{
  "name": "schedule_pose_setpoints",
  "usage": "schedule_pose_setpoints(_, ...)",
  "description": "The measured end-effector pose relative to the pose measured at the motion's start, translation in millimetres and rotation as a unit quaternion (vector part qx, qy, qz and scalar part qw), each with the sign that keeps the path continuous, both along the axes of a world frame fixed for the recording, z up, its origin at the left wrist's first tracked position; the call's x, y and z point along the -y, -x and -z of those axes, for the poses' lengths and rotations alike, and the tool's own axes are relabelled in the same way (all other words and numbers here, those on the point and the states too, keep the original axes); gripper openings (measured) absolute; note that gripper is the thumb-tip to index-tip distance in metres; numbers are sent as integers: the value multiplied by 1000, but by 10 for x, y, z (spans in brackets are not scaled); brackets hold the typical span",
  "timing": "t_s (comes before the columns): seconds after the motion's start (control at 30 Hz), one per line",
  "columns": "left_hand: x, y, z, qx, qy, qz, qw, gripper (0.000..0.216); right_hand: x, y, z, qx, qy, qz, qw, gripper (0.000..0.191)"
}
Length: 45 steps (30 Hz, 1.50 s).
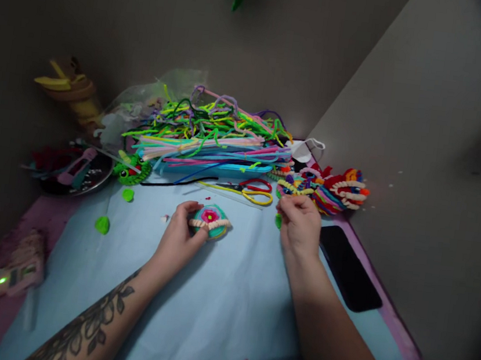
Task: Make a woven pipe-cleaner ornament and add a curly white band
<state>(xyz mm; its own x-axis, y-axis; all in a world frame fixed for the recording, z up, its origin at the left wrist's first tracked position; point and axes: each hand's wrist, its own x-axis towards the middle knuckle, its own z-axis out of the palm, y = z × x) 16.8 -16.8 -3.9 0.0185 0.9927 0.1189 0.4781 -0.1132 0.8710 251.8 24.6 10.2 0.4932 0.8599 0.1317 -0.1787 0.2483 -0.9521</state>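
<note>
My left hand [184, 228] grips the edge of a round pipe-cleaner disc [211, 217] between thumb and fingers. The disc has a pink and red centre, teal and lilac rings, and a cream coiled strip across its front. My right hand [301, 222] is raised at the right with thumb and fingers pinched together; what lies in the pinch, if anything, is too small to make out. A small green fuzzy piece [278, 221] shows just beside its fingers. Behind the disc lie scissors [256, 192] with red and yellow handles.
Bundles of pipe cleaners [210, 141] fill a blue tray at the back. Finished colourful pieces [340, 189] sit back right, above a black phone [350, 269]. A metal bowl [96, 177], green leaf shapes [102, 224] and a lit glue gun [13, 280] occupy the left.
</note>
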Motion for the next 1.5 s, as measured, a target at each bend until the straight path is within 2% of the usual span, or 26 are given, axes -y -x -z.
schedule_pose_setpoints(0.2,-12,4,-16,6,-4,5,1000,45,123,247,-65,39,28,-183,982,28)
schedule_pose_setpoints(0.27,-16,8,-23,3,-10,7,1000,45,156,307,-60,34,37,-217,975,27)
schedule_pose_setpoints(0.37,-20,7,-37,5,-8,7,1000,45,185,328,-45,60,62,-208,974,17)
schedule_pose_setpoints(0.43,-24,1,-47,12,-5,5,1000,44,194,314,-50,126,76,-191,970,21)
schedule_pose_setpoints(0.53,-34,-8,-49,22,2,1,1000,44,203,308,-67,271,34,-171,947,25)
schedule_pose_setpoints(0.63,-43,-5,-24,32,3,3,999,45,222,369,-57,353,-11,-197,915,6)
schedule_pose_setpoints(0.77,-41,11,18,20,-17,11,1000,44,275,533,1,349,-16,-256,901,22)
schedule_pose_setpoints(0.87,-30,11,27,10,-24,12,1000,44,308,632,46,330,-20,-273,903,23)
schedule_pose_setpoints(1.1,-14,-11,31,17,-28,8,999,46,297,709,144,332,-26,-261,906,10)
schedule_pose_setpoints(1.3,-16,-24,19,24,-32,10,999,46,301,764,152,365,-24,-246,898,10)
schedule_pose_setpoints(1.4,-23,7,-18,56,-10,20,998,49,306,766,146,372,-20,-239,897,10)
schedule_pose_setpoints(1.5,-44,76,-50,92,30,60,993,53,302,755,158,368,-21,-239,898,11)
